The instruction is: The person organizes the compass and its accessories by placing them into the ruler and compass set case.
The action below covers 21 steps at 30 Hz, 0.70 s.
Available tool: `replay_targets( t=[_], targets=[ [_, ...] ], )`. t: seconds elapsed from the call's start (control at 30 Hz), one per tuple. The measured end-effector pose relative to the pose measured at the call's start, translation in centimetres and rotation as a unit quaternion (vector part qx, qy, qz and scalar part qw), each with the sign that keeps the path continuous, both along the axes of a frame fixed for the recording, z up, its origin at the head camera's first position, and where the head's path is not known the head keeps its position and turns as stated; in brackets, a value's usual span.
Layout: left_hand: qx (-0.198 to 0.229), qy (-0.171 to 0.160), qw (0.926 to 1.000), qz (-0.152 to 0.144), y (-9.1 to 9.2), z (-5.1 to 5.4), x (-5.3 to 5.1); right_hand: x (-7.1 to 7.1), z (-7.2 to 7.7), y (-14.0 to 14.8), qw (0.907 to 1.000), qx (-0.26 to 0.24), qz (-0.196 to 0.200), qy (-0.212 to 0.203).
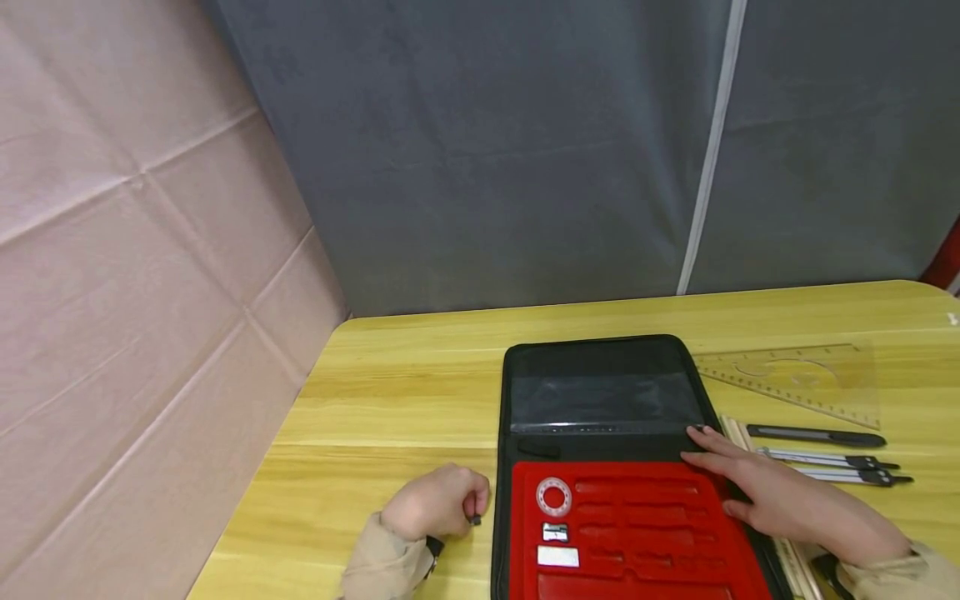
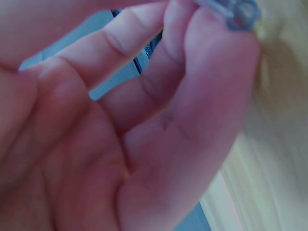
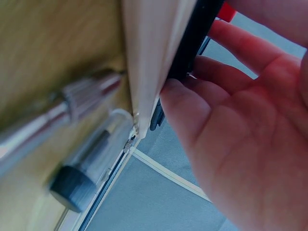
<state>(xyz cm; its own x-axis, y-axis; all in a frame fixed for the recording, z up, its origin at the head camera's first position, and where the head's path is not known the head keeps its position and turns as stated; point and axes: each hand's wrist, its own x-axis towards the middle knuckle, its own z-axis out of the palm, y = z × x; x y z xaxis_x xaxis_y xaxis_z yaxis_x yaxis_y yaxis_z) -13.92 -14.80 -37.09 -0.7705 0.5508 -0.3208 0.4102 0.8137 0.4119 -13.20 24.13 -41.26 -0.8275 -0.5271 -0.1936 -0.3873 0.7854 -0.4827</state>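
My left hand [image 1: 442, 504] is beside the left edge of the case, its fingers curled and pinching a small dark piece [image 1: 475, 520]. In the left wrist view that small piece [image 2: 242, 13] shows a grey, ring-shaped end at the fingertips; its kind is unclear. My right hand [image 1: 780, 496] rests on the right edge of the open black case [image 1: 525, 451], fingers extended. Its red tray [image 1: 637, 583] has moulded slots. A white ring-shaped template [image 1: 553, 497], a metal pencil sharpener [image 1: 555, 532] and a white eraser [image 1: 558, 557] sit in the tray's left side.
Right of the case lie wooden strips [image 1: 797, 567], a black pen-like tool [image 1: 817, 435] and two compasses [image 1: 817, 457]. A clear set square [image 1: 795, 379] lies farther back. In the right wrist view, a clear tube with a dark cap [image 3: 72, 185] lies beside a metal compass [image 3: 72, 103].
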Motion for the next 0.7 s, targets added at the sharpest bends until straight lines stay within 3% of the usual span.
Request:
replay_targets(
  t=[0.4,0.57,0.7],
  targets=[
    [0.005,0.07,0.9969,-0.037,1.3,0.5,0.2,-0.3,-0.2,0.2,0.9999,-0.003,0.012,0.007],
    [0.008,0.08,0.9957,-0.045,2.3,1.0,0.9,-0.2,-0.3,0.3,1.0,0.0,0.008,0.003],
    [0.01,0.089,0.9935,-0.069,3.1,1.3,1.3,-0.3,-0.5,0.4,0.9999,-0.003,0.012,0.008]
  ],
)
